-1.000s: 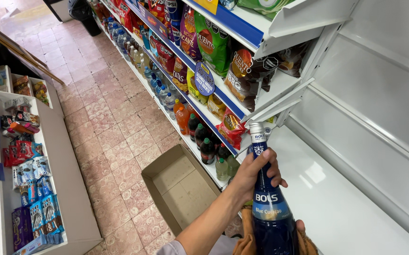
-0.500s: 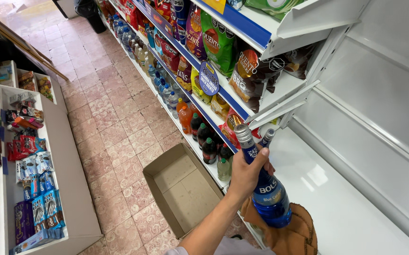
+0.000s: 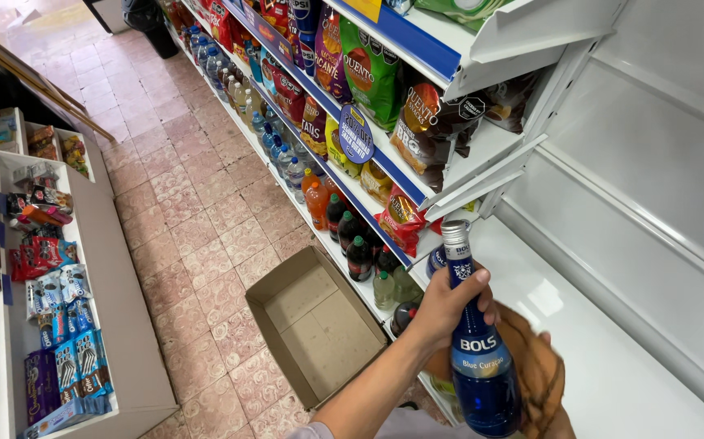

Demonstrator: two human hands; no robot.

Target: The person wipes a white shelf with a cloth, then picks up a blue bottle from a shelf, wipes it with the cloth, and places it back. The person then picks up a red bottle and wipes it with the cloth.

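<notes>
Bottle (image 3: 482, 358) by the neck, my left fingers (image 3: 457, 302) wrapped tight; right hand (image 3: 543, 382) underneath, fingers hidden — loose grip, it drops.

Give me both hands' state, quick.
Left hand: closed around the neck of the blue bottle.
Right hand: mostly hidden behind the bottle under a brown cloth; grip cannot be told.

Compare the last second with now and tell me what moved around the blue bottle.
The blue bottle tipped over to the left half a second ago and has swung back nearly upright, low over the white shelf. The left hand kept its grip on the neck throughout. The right hand, holding a brown cloth, stayed at the bottle's lower part. The open cardboard box on the floor did not move.
</notes>
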